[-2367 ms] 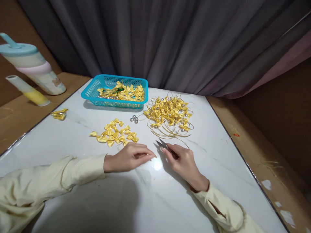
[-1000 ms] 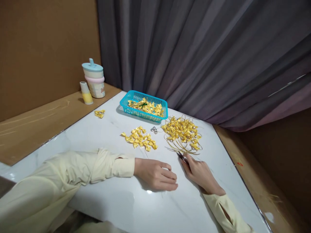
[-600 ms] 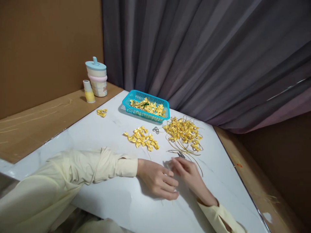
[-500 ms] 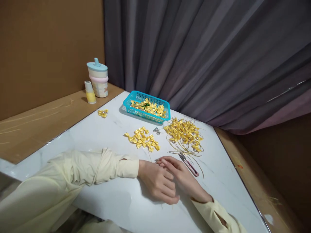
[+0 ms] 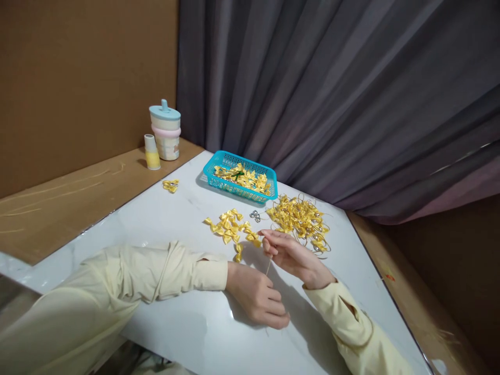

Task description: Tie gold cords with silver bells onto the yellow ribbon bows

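Note:
My left hand (image 5: 258,297) is closed in a loose fist low over the table, its fingers wrapped round a thin gold cord. That cord (image 5: 269,265) runs up to my right hand (image 5: 291,256), which pinches its upper part between thumb and fingers. Just beyond the hands lies a loose group of yellow ribbon bows (image 5: 227,227). Past my right hand spreads a pile of yellow bows with gold cords and small metal pieces (image 5: 299,216). A few silver rings or bells (image 5: 255,215), too small to tell, sit between the two groups.
A blue mesh basket (image 5: 213,165) holding more yellow bows stands at the back of the white table (image 5: 167,323). One yellow bow piece (image 5: 171,185) lies apart at left. A lidded cup (image 5: 166,138) and a white-and-yellow bottle (image 5: 152,153) stand on the brown ledge. A grey curtain (image 5: 312,94) hangs behind.
My right hand has risen away from my left, toward the bows, and the cord now shows stretched between them. One bow sits nearer my left wrist. The pink snips are now out of sight.

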### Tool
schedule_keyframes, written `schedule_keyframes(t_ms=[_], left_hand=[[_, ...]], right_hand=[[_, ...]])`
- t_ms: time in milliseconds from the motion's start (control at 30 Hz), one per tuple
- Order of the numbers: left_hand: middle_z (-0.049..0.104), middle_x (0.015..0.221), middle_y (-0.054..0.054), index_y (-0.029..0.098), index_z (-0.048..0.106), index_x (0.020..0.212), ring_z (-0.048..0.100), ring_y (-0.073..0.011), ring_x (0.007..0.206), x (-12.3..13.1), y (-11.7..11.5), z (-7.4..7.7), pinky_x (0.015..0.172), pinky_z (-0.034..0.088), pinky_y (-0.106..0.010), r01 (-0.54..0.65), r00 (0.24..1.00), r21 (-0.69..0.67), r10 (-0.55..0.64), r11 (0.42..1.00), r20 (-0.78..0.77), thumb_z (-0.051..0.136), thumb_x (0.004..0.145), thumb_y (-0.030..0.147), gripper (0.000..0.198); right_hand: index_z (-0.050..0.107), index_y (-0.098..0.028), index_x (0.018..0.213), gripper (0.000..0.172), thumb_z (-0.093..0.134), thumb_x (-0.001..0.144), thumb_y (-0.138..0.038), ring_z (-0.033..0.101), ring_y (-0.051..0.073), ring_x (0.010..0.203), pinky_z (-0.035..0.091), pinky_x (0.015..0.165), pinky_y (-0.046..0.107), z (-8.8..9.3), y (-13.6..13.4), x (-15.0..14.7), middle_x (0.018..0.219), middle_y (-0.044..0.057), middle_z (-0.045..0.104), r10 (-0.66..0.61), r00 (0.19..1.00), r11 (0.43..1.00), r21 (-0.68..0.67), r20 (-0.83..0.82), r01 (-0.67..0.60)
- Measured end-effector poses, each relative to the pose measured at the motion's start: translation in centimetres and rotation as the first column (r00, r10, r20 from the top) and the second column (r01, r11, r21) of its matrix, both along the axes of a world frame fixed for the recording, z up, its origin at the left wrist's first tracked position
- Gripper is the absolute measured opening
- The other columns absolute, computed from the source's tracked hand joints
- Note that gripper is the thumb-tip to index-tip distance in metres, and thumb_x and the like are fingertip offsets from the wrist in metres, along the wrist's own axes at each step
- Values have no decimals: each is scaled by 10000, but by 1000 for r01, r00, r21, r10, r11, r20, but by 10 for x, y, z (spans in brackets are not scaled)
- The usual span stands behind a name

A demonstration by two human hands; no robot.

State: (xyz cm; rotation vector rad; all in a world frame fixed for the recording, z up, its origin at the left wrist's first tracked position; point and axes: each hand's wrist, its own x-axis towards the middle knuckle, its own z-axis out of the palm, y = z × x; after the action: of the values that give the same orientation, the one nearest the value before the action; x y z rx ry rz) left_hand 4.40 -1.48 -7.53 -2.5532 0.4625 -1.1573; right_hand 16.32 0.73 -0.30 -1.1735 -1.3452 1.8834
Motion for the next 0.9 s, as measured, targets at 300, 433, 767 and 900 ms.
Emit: schedule_keyframes(t_ms=[300,433,767,900], left_hand=[[532,588,6,140,641,801,449,-84,485,-2,0,-1,412,343,-217,-46,999,-6,46,999,-24,543,855,190,123],[529,577,6,107,659,825,469,-90,493,-2,1,2,447,364,-229,-63,998,-4,63,998,-16,525,863,182,158],[668,995,-54,165,669,950,554,-173,953,-29,-11,30,793,411,-304,-212,977,-54,212,976,3,435,911,287,266],[677,997,-79,127,621,998,525,-223,1000,-67,-8,44,866,337,-387,-546,832,-186,554,817,-8,467,882,172,199]], right_hand=[[571,-169,809,211,592,762,-374,441,100,580,394,583,240,17,15,12,694,-3,534,-87,993,990,120,76,78],[593,-171,784,161,606,751,-328,447,92,575,413,596,240,23,19,17,721,2,568,-150,988,982,120,23,146],[704,-183,849,191,658,757,-344,274,48,450,345,496,249,54,9,41,864,38,682,-334,943,880,357,-2,313],[715,-205,882,184,656,759,-328,168,36,413,295,454,256,74,-1,59,717,-5,652,-407,913,832,398,-37,387]])
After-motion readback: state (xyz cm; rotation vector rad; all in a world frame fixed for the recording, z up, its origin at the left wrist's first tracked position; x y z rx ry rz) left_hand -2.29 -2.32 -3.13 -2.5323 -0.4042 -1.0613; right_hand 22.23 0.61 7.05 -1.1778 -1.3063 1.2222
